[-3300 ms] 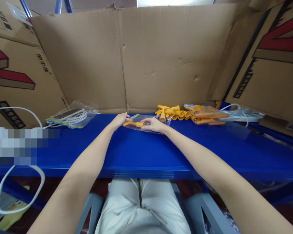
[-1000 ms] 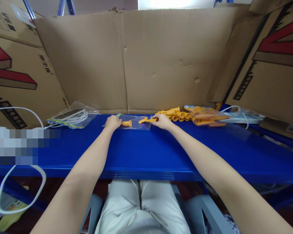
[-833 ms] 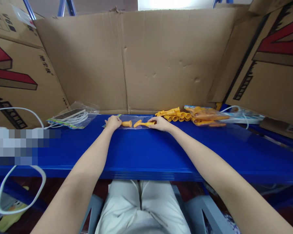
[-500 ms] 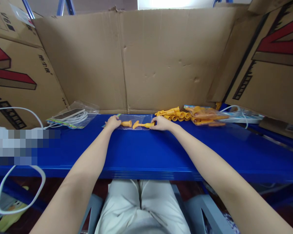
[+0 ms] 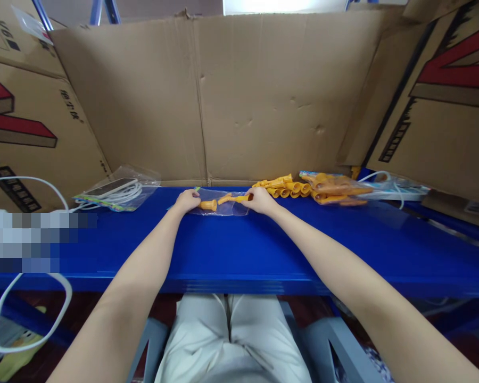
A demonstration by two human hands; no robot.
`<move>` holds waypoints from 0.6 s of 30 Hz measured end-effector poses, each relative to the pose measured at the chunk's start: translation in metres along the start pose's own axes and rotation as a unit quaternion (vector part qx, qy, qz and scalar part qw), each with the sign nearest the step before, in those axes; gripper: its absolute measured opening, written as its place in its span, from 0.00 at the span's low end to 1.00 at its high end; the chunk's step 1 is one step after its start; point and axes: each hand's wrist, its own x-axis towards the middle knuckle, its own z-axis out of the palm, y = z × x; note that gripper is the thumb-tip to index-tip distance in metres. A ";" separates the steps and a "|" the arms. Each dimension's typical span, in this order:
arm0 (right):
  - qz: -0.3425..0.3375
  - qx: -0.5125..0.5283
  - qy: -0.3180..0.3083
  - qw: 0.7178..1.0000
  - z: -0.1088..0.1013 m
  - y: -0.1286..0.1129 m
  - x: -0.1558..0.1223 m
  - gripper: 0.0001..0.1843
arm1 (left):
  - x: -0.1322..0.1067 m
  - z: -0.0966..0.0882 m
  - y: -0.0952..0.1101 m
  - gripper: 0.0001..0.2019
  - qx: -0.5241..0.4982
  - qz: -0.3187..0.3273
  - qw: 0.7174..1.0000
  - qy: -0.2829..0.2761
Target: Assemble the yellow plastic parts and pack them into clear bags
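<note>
My left hand (image 5: 187, 201) is closed at the left end of a yellow plastic piece (image 5: 208, 205) with a flared rim, which points right; its other end is hidden by the hand. My right hand (image 5: 261, 201) pinches the wide, hollow end of a second yellow plastic piece (image 5: 239, 198). This one has a slim stem and a broader tip facing left, tilted slightly. Both lie over a clear plastic bag (image 5: 223, 210) on the blue shelf top. Whether either piece is inside the bag, I cannot tell.
Several yellow hollow pieces (image 5: 283, 186) are stacked beyond my right hand, beside a bagged bundle of yellow pieces (image 5: 335, 189). At left lies a bagged white cable (image 5: 122, 194). A tall cardboard panel (image 5: 263, 101) backs the blue shelf (image 5: 239, 250). Cardboard boxes flank it.
My right hand has shifted slightly left and up, tilting its yellow piece. The left piece has moved a little toward me, and the bag's near edge has bulged forward.
</note>
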 end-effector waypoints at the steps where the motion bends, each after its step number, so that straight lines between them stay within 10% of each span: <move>1: -0.013 0.010 -0.005 1.000 0.002 -0.001 -0.001 0.05 | 0.000 0.000 0.000 0.19 -0.005 0.008 1.000 0.000; 18: -0.030 0.022 0.031 0.999 0.029 -0.002 0.003 0.05 | -0.016 0.010 0.030 0.23 0.024 0.121 0.984 -0.125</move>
